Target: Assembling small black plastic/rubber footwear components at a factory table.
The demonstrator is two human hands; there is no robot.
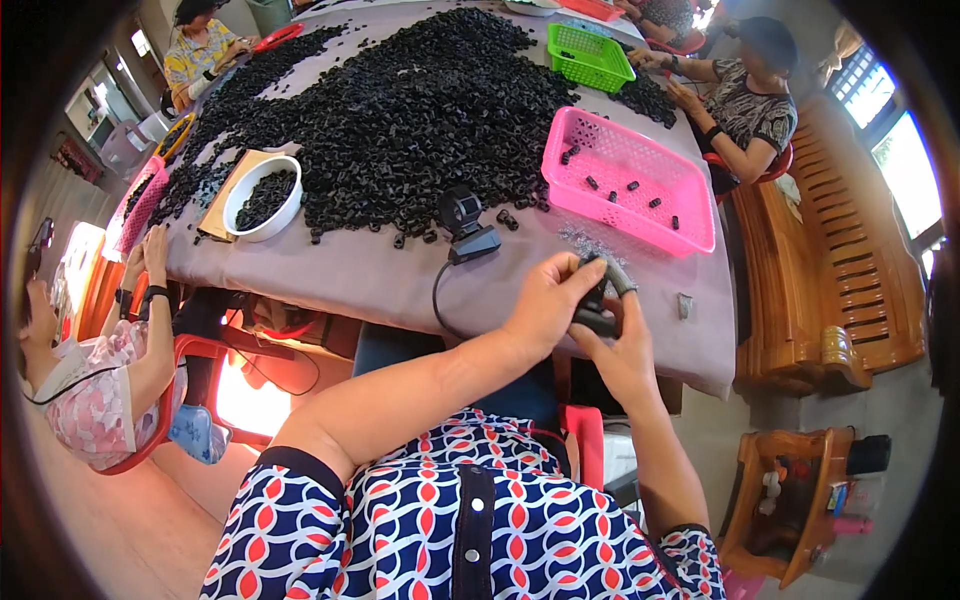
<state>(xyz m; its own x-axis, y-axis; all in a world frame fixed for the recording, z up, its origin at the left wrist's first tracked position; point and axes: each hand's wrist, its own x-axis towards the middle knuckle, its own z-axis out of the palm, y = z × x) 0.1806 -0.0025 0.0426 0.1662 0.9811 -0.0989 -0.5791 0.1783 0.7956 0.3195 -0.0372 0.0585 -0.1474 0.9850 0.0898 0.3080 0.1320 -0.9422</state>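
Note:
My left hand (pixel 548 303) and my right hand (pixel 622 350) meet over the table's front edge, fingers closed around a small black plastic piece (pixel 596 320). Fingers partly cover it, so its full shape is hidden. A grey cover (pixel 621 279) sits on one finger of my right hand. Just beyond my hands lies a scatter of small silvery bits (pixel 588 243). To the left of them stands a black device (pixel 465 228) with a round head and a cable. A pink basket (pixel 700 232) farther right holds several black pieces.
A big heap of black plastic pieces (pixel 420 110) covers the table's middle. A white bowl (pixel 290 205) of such pieces stands at left, a green basket (pixel 610 72) at the far right. People sit around the table. A wooden bench (pixel 800 250) runs along the right.

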